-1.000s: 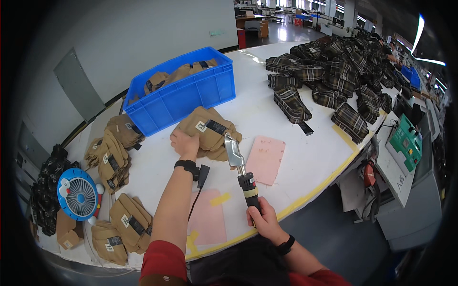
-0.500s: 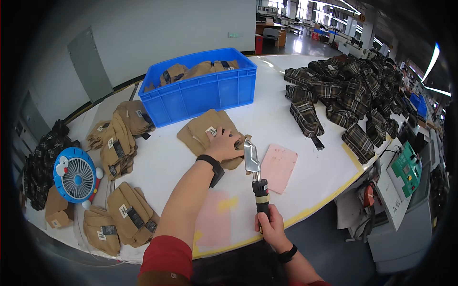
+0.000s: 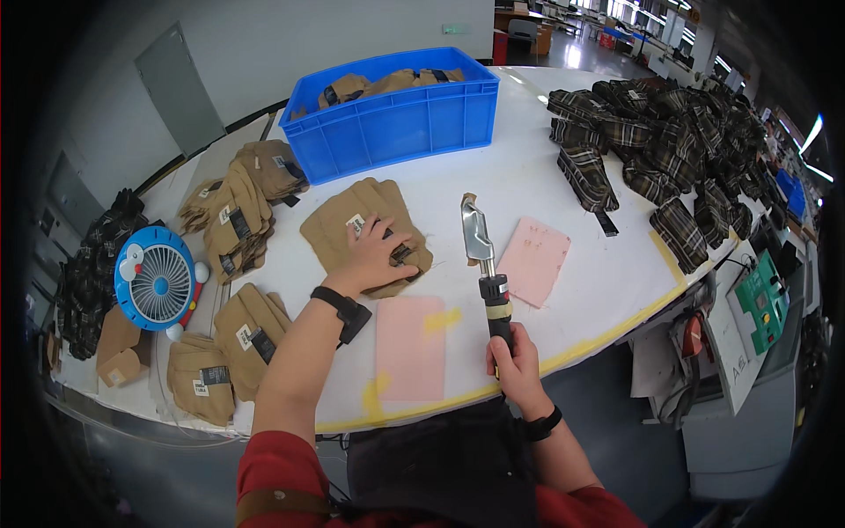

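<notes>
My left hand (image 3: 377, 257) lies with fingers spread on a stack of tan sewn cloth pieces (image 3: 339, 229) that carry white and black labels. My right hand (image 3: 513, 363) is wrapped round the black grip of a hand-held tool with a silver metal head (image 3: 476, 231). The tool points away from me, apart from the stack and to its right. Brownish bits show at the edges of the head, and I cannot tell what they are. Just right of the tool, a pink sheet (image 3: 535, 262) lies on the white table (image 3: 475, 370).
Behind the stack stands a blue crate (image 3: 396, 123) holding tan pieces. More tan pieces (image 3: 242, 211) lie left, near a blue fan (image 3: 156, 277) and a cardboard box (image 3: 121, 352). Dark plaid pieces (image 3: 669, 150) are heaped at the right. Another pink sheet (image 3: 409, 352) lies near the front edge.
The tool's head has come away from the edge of the tan cloth, opening a gap. My left hand now lies flatter on the stack. The whole view has shifted.
</notes>
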The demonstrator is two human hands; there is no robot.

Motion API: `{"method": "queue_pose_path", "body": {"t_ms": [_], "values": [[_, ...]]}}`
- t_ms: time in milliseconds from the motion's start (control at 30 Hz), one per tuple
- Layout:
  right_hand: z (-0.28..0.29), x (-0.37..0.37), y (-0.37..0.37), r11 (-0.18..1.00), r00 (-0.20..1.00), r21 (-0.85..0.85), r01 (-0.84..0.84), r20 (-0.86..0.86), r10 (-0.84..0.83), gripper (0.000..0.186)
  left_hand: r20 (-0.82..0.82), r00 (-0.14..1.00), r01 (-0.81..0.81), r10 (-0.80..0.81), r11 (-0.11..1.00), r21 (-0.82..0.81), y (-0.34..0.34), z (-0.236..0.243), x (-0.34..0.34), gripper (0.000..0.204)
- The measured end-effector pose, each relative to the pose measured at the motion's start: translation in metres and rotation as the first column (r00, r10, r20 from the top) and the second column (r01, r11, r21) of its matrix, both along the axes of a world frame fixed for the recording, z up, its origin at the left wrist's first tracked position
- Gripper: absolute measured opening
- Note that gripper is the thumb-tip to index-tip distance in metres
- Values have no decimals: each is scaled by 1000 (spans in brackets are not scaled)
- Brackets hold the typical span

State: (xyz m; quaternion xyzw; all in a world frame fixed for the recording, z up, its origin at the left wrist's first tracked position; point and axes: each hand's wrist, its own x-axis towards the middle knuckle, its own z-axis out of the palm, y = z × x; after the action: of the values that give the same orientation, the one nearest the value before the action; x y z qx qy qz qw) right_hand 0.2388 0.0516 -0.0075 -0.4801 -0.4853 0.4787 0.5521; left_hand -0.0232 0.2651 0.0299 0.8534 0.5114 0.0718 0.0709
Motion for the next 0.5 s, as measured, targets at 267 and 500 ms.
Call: {"method": "queue_pose_path", "body": {"t_ms": [267,500], "values": [[-5,0,1,1000,1000,18,-9,15,9,26,323,942,-133,86,983,127,-33,5,-43,72],[-2,-2,1,999,1000,28,-23,2,23,27,414,910,-84,24,988,127,-39,4,-53,48]]}}
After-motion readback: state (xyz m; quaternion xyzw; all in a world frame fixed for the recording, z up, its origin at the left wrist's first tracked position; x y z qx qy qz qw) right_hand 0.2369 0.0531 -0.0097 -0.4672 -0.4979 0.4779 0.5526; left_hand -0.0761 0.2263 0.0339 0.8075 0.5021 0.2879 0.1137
